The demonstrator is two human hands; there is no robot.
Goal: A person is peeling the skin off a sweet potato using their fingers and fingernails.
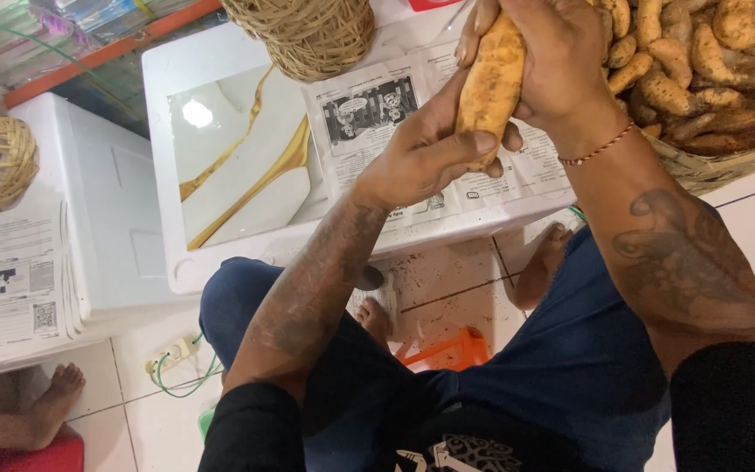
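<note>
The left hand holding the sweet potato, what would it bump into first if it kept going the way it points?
The left hand points up and right along the sweet potato, so it would likely meet the right hand gripping the top first; depth is hard to judge.

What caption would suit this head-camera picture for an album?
Both hands, left hand and right hand, grip one sweet potato above a newspaper, beside a heaped basket.
</note>
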